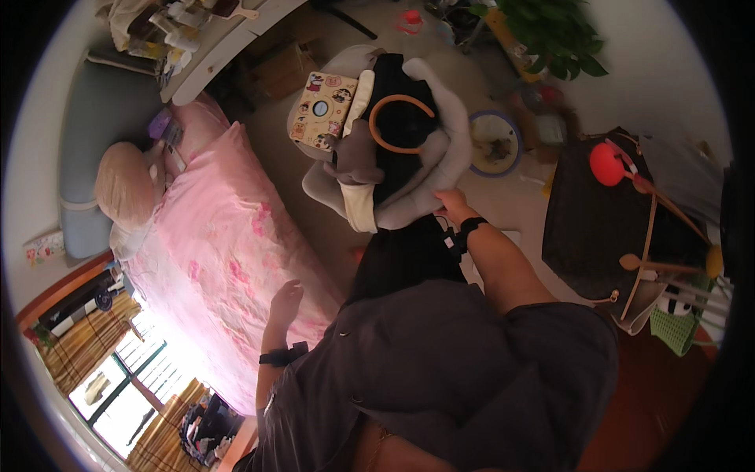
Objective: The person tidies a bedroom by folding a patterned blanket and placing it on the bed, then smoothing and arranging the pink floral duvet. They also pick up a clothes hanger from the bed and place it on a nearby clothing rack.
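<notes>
My right hand [452, 203] reaches forward and is closed on the near right edge of a grey padded seat cushion [454, 118]. On the seat lie black cloth [399, 173], an orange-brown ring [374, 126], a grey-brown plush toy [355, 157] and a cream cloth band [359, 208]. A flat cream case with cartoon pictures [330, 88] rests at the seat's left side. My left hand [286, 300] hangs beside the bed, its fingers loosely stretched with nothing in them. Both wrists wear black straps.
A bed with pink flowered bedding [228, 220] fills the left. To the right stand a blue-rimmed basin [517, 151], a large dark bag [586, 228] and a green basket [672, 329]. A leafy plant [554, 35] and a cluttered white table [228, 49] are at the far side.
</notes>
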Motion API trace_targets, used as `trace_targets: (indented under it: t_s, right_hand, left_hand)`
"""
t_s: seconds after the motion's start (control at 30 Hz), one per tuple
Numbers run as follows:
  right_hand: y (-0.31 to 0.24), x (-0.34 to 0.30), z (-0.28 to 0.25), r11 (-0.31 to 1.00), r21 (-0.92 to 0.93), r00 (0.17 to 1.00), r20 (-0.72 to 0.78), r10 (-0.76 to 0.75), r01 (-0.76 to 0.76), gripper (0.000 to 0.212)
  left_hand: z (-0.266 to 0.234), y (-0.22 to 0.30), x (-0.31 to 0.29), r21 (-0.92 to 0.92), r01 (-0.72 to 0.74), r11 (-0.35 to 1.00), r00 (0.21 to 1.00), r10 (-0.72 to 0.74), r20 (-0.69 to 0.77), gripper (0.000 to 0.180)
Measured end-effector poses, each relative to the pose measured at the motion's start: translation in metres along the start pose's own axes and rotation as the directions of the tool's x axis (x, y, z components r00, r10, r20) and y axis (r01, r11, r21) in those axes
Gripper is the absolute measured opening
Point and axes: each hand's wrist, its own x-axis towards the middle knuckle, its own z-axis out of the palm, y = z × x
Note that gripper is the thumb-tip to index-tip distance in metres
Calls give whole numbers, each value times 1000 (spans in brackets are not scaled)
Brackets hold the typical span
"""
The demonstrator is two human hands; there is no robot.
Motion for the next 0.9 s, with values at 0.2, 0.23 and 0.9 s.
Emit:
trace_targets:
  t_s: [0.2, 0.23, 0.9]
  right_hand:
    - [-25, 7, -23, 994, -100, 999, 22, -39, 41, 34]
    - [-26, 24, -36, 988, -133, 995, 73, -70, 79, 35]
    - [4, 8, -115, 319, -848, 588, -11, -809, 423, 30]
  left_hand:
    - [2, -21, -1, -24, 45, 999, 999, -45, -11, 31]
    - [-7, -2, 1, 80, 26, 996, 1000, -26, 5, 30]
    - [-16, -45, 63, 219, -420, 881, 907, 401, 129, 28]
